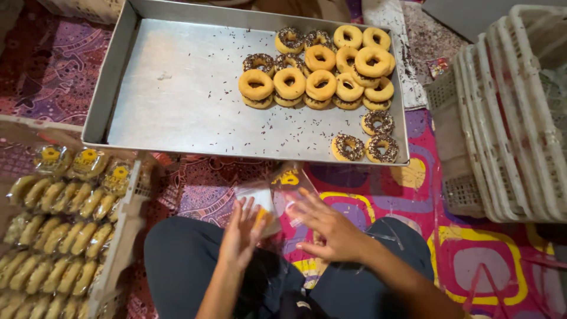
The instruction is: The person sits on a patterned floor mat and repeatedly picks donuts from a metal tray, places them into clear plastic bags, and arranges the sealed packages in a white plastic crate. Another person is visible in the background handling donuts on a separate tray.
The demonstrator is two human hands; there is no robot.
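A single head-worn camera looks steeply down from close above the seated person's lap, facing forward over a metal tray on the floor.

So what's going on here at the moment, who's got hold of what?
A seated person is working a clear plastic bag between both hands: the left hand at its left edge, the right hand spread over it, the bag looking empty. Ahead lies a metal tray with doughnuts crowded at its right end, some stacked, some sprinkled. A crate of bagged doughnuts sits to the left, stacked white baskets to the right.
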